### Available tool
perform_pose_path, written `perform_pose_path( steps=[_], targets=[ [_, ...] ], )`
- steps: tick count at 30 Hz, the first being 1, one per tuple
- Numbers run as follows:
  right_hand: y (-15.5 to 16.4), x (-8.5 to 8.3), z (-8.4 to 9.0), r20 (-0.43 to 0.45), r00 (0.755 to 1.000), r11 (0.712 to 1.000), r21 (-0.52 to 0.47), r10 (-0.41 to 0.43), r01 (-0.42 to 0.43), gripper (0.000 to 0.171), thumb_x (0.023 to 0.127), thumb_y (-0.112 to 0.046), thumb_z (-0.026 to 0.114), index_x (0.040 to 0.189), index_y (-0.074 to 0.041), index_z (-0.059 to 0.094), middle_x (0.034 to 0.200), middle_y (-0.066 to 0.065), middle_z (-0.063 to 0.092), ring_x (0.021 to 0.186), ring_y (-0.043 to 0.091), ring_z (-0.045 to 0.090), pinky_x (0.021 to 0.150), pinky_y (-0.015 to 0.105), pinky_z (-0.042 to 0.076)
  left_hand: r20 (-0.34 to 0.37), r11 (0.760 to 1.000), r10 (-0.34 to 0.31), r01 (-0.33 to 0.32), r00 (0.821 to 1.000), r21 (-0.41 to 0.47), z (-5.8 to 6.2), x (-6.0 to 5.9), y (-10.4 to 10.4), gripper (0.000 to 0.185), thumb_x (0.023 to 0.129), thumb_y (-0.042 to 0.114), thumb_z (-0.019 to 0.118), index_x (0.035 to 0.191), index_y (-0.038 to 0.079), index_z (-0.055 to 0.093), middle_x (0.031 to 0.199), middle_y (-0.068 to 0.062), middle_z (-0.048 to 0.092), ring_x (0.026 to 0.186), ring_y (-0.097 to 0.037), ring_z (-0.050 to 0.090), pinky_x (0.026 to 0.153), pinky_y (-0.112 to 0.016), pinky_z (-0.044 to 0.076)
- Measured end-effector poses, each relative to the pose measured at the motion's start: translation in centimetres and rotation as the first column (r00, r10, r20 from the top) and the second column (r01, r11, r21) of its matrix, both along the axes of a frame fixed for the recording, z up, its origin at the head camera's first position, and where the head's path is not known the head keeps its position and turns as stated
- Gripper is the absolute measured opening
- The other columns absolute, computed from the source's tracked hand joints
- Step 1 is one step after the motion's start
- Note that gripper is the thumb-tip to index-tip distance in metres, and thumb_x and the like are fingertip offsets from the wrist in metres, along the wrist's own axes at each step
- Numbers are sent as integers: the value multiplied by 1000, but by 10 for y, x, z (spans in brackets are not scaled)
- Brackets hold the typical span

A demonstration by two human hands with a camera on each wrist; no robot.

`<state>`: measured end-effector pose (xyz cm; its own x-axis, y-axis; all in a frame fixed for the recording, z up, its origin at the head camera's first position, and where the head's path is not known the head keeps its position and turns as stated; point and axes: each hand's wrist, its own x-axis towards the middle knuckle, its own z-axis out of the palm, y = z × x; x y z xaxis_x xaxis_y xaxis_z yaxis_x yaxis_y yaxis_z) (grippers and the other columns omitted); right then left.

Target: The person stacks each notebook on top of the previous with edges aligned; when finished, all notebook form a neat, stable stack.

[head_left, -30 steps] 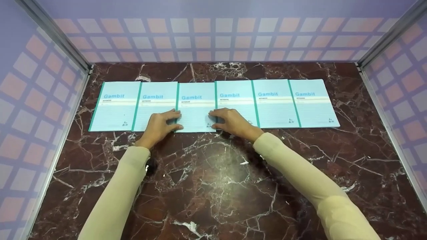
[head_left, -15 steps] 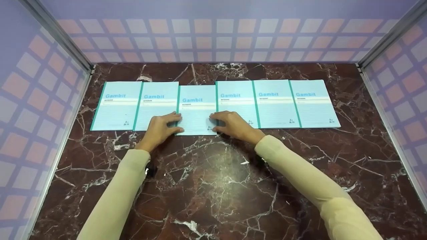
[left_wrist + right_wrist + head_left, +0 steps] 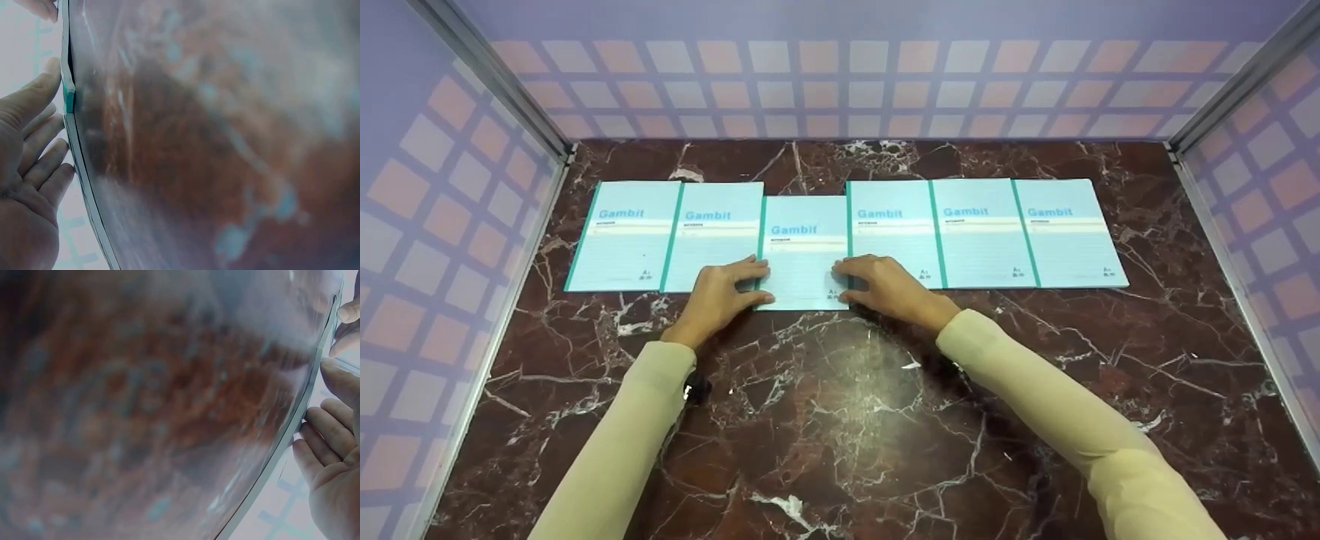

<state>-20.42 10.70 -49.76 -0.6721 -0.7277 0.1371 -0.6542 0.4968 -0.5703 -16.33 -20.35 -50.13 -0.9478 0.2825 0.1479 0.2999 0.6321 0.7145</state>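
In the head view, several pale blue "Gambit" notebooks with green spines lie flat in a row. The third notebook from the left [image 3: 804, 271] sits lower than its neighbours, towards the person. My left hand [image 3: 718, 298] rests at its left edge, thumb and fingertips touching beside the green spine. At the opposite edge, my right hand [image 3: 894, 288] touches it in the same way, its fingers partly over the fourth notebook [image 3: 889, 196]. Both wrist views show the palms, the left hand [image 3: 31, 140] and the right hand [image 3: 334, 461], beside thin notebook edges.
Two notebooks, the second [image 3: 718, 244] among them, lie to the left. Further right are the fifth notebook [image 3: 981, 255] and the last one [image 3: 1072, 255]. A dark red marbled tabletop [image 3: 840, 420] carries the row. Checkered panels [image 3: 870, 67] enclose the back and sides.
The third notebook has slid towards the person, out of line with the row. Both hands have moved down with it, staying at its two edges. The other notebooks keep their places.
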Motion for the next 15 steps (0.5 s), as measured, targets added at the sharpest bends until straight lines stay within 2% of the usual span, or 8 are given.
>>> perform_pose_path(
  steps=[5,10,15],
  targets=[
    [0,3,1,-1,1000,1000,8,5,-5,49,97,-17,81,138,5,66,137,20,68,130,37,63,114,42,49,-20,1000,-11,11,1000,-14,1,3,-1,50,84,14,90,128,-3,74,137,-16,67,135,-37,60,112,-51,48],
    [2,6,0,-45,999,999,-20,26,-27,48,95,-16,82,135,6,68,135,22,68,128,38,64,114,43,49,-36,1000,-11,10,999,-25,1,8,-1,49,83,14,90,127,-2,75,136,-16,68,133,-36,61,110,-51,50],
    [3,10,-1,-57,998,999,-29,40,-42,47,94,-15,83,133,7,69,135,24,68,127,40,65,114,44,49,-41,1000,-12,12,999,-8,0,13,-1,48,83,13,91,125,-3,76,135,-16,69,133,-36,61,109,-52,51]
  ],
)
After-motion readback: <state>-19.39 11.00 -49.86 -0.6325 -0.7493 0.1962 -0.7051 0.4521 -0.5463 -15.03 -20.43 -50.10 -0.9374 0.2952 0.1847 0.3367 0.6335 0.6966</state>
